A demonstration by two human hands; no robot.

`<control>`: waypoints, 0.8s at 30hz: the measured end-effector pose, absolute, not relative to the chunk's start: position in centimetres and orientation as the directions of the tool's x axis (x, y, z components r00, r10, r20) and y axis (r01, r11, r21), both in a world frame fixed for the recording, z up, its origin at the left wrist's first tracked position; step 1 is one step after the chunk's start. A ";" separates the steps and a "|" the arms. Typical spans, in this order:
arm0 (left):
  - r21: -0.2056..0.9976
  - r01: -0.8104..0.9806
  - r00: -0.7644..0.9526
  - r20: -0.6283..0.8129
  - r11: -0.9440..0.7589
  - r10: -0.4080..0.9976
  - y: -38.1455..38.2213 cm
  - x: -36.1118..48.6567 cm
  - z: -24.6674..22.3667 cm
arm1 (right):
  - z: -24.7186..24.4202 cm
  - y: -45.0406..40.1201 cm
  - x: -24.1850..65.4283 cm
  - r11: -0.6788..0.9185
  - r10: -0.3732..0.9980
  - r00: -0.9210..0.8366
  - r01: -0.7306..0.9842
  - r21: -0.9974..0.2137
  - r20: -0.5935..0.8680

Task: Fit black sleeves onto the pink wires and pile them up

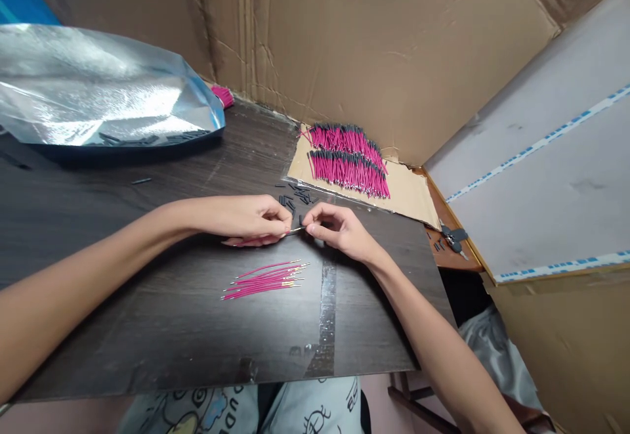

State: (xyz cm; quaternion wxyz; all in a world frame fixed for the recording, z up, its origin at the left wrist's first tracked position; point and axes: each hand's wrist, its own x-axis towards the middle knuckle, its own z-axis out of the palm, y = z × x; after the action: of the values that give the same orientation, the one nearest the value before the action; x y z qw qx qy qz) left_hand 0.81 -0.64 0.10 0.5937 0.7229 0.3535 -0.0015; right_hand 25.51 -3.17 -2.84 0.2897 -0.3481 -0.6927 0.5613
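Observation:
My left hand (258,220) is closed in a pinch round pink wires, whose pink lengths show below its fingers. Touching its fingertips from the right, my right hand (337,227) pinches at a thin metallic wire end; a small black sleeve shows at its fingertips. Below my hands, a loose bunch of pink wires (266,280) with bare metal ends lies on the dark table (172,322). Just behind my fingers are scattered short black sleeves (301,194).
Rows of pink wires with black sleeves (349,171) lie on a cardboard sheet (413,191) at the back. A silver bag (108,92) holding black pieces is at the left. Black-handled cutters (453,238) lie at the right, beside a white panel (556,132).

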 end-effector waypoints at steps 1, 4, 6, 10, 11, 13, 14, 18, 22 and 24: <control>0.856 0.515 0.750 -0.423 -0.048 0.508 -0.6 0.8 0.0 | -2.9 -3.1 25.5 0.121 0.807 -0.591 0.157 -0.980 0.005; 0.852 0.519 0.755 -0.422 -0.064 0.502 -0.5 0.7 -0.2 | -3.0 -3.1 25.5 0.115 0.809 -0.588 0.161 -0.980 -0.001; 0.854 0.516 0.755 -0.419 -0.063 0.504 -0.5 0.7 -0.3 | -3.1 -3.2 25.4 0.145 0.814 -0.580 0.155 -0.977 0.029; 0.857 0.514 0.728 -0.417 -0.032 0.544 -0.7 0.8 -0.3 | -3.2 -3.7 25.1 0.212 0.835 -0.543 0.164 -0.963 0.091; 0.857 0.515 0.723 -0.416 -0.028 0.551 -0.7 0.8 -0.2 | -3.2 -3.8 25.1 0.222 0.842 -0.531 0.182 -0.958 0.094; 0.856 0.516 0.720 -0.416 -0.029 0.555 -0.8 0.9 0.0 | -3.2 -3.9 25.0 0.234 0.853 -0.513 0.221 -0.947 0.091; 0.856 0.515 0.722 -0.414 -0.030 0.555 -0.9 1.0 0.0 | -3.2 -4.0 25.0 0.237 0.856 -0.509 0.234 -0.943 0.089; 0.861 0.508 0.725 -0.411 -0.027 0.553 -0.9 1.1 0.1 | -3.3 -4.0 24.9 0.244 0.852 -0.514 0.226 -0.943 0.098; 0.867 0.498 0.728 -0.407 -0.017 0.551 -0.9 1.2 0.0 | -3.3 -4.0 24.8 0.256 0.848 -0.514 0.183 -0.949 0.130; 0.868 0.496 0.730 -0.402 -0.024 0.553 -0.9 1.2 0.0 | -3.3 -4.0 24.8 0.257 0.848 -0.513 0.173 -0.951 0.136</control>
State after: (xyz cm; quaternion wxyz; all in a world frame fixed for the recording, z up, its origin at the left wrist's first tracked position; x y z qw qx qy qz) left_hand 1.18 -0.87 0.01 0.5944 0.7152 0.3670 0.0240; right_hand 24.84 -4.02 -3.32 0.3411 -0.3566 -0.7157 0.4942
